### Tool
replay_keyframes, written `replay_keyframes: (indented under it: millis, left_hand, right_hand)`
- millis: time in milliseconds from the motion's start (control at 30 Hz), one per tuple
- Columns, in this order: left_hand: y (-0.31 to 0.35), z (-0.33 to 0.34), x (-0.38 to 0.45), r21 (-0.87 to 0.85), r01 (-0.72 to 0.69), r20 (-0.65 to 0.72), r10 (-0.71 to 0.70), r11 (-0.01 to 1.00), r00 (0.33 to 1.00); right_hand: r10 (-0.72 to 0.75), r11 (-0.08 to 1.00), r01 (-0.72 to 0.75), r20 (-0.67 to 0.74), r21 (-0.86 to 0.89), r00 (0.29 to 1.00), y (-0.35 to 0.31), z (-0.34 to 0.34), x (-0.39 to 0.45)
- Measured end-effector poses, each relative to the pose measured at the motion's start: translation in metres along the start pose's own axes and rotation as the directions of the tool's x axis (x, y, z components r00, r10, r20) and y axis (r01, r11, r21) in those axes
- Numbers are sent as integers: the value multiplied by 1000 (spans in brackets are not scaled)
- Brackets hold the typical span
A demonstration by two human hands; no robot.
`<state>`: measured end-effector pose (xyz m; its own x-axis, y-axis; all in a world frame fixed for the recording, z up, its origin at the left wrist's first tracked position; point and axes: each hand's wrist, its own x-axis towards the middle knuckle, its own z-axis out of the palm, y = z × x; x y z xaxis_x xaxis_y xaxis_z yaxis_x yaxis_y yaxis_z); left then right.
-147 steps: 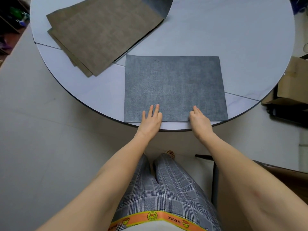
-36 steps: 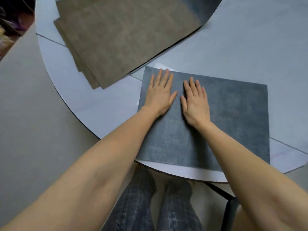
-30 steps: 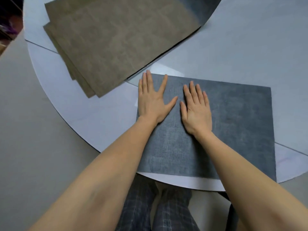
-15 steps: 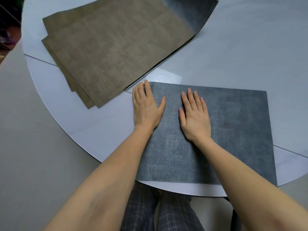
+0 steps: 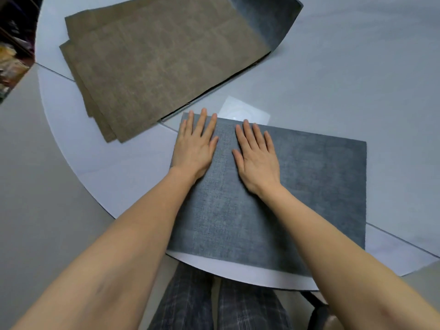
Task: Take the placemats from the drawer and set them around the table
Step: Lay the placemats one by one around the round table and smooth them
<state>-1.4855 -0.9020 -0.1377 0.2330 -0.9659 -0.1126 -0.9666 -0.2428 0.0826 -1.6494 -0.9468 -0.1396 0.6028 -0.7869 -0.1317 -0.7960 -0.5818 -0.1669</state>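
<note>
Table (image 5: 357, 67) — placemat (image 5: 321, 186) under hands (image 5: 226, 153)

Plaid trousers (image 5: 238, 308) are seen below the table edge; grey floor (image 5: 35, 186) lies left. Blurred clutter (image 5: 9, 60) occupies the upper-left corner.

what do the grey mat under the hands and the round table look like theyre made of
Grey placemat: likely woven-look vinyl or coated fabric, matte; a fine crosshatch texture shows and it lies flat and stiff. Round table: smooth pale top, perhaps stone-look laminate or sintered slab, with a faint sheen and thin seam lines; the material can't be told for sure.
</note>
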Motion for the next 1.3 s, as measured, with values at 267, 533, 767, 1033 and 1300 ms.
replay_keyframes:
  millis: [267,533,767,1033,1300]
  left_hand:
    - [68,-21,10,17,393,269,-383,919,884]
    - [170,-14,16,-51,107,337,-84,993,938]
    - [168,-13,14,-15,106,341,-95,994,935]
    - [168,-13,15,4,100,336,-95,995,937]
    - [133,-43,23,-73,58,238,-39,996,970]
  right_hand:
    - [288,958,-288,8,13,958,153,-24,-76]
    - [210,977,-210,16,21,978,146,-30,-59]
    - [274,959,-275,22,65,961,216,-33,-68]
    - [43,997,-44,17,69,999,172,-25,-59]
    - [279,956,-270,-74,113,957,152,-50,-48]
